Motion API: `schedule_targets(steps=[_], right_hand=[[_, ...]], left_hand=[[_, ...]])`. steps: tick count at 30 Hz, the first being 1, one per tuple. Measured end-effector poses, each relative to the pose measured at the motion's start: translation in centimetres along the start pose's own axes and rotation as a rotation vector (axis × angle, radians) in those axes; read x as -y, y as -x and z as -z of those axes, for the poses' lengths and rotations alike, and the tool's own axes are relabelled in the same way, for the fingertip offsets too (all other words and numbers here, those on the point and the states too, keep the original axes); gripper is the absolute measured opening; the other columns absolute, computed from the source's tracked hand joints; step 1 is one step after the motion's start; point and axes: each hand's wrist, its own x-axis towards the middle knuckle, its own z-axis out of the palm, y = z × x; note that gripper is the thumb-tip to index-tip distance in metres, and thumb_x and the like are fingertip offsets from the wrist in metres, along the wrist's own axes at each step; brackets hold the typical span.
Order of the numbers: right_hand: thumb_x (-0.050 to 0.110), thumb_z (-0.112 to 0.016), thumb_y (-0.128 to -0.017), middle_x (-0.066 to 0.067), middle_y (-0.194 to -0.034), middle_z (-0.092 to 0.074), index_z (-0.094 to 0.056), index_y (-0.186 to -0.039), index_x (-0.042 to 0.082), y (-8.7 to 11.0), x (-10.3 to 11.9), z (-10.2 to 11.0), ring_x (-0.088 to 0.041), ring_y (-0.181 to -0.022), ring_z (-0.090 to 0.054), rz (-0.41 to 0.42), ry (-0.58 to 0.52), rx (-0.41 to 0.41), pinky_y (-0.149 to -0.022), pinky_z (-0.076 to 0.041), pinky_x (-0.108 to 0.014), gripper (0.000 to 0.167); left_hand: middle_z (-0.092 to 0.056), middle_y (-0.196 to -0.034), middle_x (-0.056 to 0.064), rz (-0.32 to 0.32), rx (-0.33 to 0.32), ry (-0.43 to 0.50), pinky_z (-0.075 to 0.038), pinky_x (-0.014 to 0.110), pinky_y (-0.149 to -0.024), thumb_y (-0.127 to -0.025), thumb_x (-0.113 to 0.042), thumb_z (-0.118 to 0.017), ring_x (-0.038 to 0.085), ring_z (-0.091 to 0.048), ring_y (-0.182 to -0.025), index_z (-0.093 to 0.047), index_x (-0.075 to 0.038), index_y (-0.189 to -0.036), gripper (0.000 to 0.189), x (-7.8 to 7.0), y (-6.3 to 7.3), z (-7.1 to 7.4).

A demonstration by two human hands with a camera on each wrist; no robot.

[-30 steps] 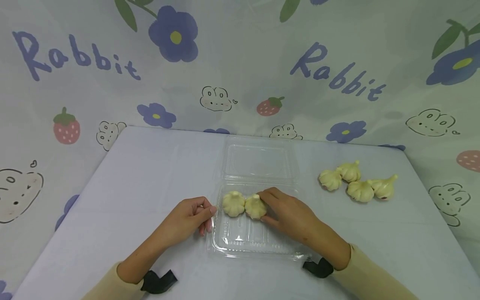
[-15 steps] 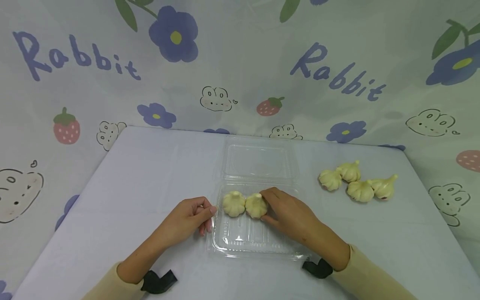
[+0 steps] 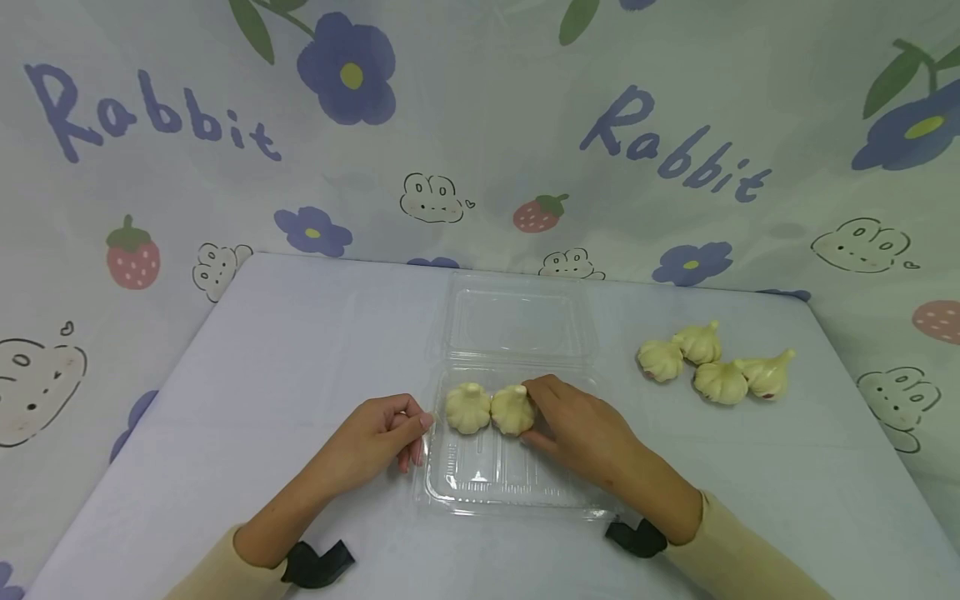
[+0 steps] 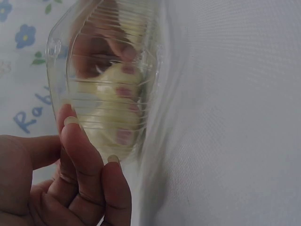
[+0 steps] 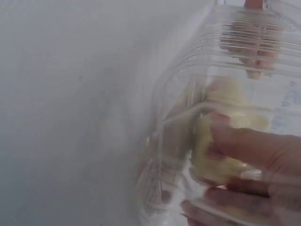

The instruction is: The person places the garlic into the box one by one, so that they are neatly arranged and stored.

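A clear plastic clamshell container (image 3: 480,492) lies with its lid (image 3: 517,321) folded back. Two pale garlic bulbs sit side by side in its base, the left garlic bulb (image 3: 467,409) against the right garlic bulb (image 3: 512,412). My right hand (image 3: 588,429) holds the right bulb between thumb and fingers, with the bulb's stem pointing up. At the container's left side, my left hand (image 3: 378,442) pinches the rim. Through the clear wall in the left wrist view, reddish root ends show on the garlic (image 4: 113,113).
Several more garlic bulbs (image 3: 720,382) lie grouped on the right of the white-covered table (image 3: 322,333). A printed cloth (image 3: 487,125) with rabbits and flowers hangs behind. Black straps (image 3: 318,564) hang below both wrists.
The right garlic bulb has shifted very slightly right, its stem tilting a little, with my right hand on it. My left hand stays put at the container's rim.
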Motion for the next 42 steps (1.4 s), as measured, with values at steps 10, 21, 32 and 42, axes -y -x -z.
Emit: schedule_targets(steps=[10, 21, 32, 42], right_hand=[[0.042, -0.088, -0.086, -0.01, -0.129, -0.068, -0.059, -0.136, 0.004, 0.6, 0.2, 1.4, -0.027, -0.112, -0.07, -0.017, 0.055, -0.028, -0.08, -0.061, -0.042, 0.069], [0.041, -0.088, -0.086, -0.013, -0.136, -0.065, -0.058, -0.142, 0.004, 1.9, -0.4, 4.6, -0.032, -0.124, -0.065, -0.059, 0.048, -0.077, -0.091, -0.058, -0.049, 0.073], [0.032, -0.09, -0.083, -0.02, -0.132, -0.067, -0.059, -0.139, -0.001, 2.4, -3.4, 8.2, -0.04, -0.121, -0.064, -0.073, 0.078, -0.224, -0.093, -0.055, -0.057, 0.072], [0.026, -0.093, -0.081, -0.022, -0.136, -0.064, -0.059, -0.141, 0.0, 2.8, -5.9, 9.6, -0.043, -0.124, -0.061, -0.163, 0.016, -0.247, -0.096, -0.051, -0.062, 0.073]], left_hand=[[-0.067, -0.067, 0.003, 0.004, 0.001, 0.01, -0.047, 0.026, -0.056, -0.108, -0.032, -0.061, 0.022, -0.063, -0.058, -0.063, -0.007, -0.09, 0.031, -0.1, 0.0, 0.0], [-0.068, -0.067, 0.002, 0.007, 0.002, 0.006, -0.047, 0.027, -0.056, -0.108, -0.033, -0.061, 0.025, -0.064, -0.059, -0.062, -0.007, -0.089, 0.032, -0.1, 0.1, 0.0], [-0.067, -0.066, 0.002, -0.002, -0.001, -0.007, -0.047, 0.027, -0.057, -0.108, -0.033, -0.06, 0.025, -0.063, -0.058, -0.062, -0.007, -0.09, 0.032, -0.1, 0.0, 0.0], [-0.067, -0.067, 0.003, 0.002, 0.002, 0.006, -0.049, 0.028, -0.057, -0.108, -0.033, -0.06, 0.021, -0.063, -0.058, -0.062, -0.007, -0.09, 0.032, 0.0, 0.0, 0.0]])
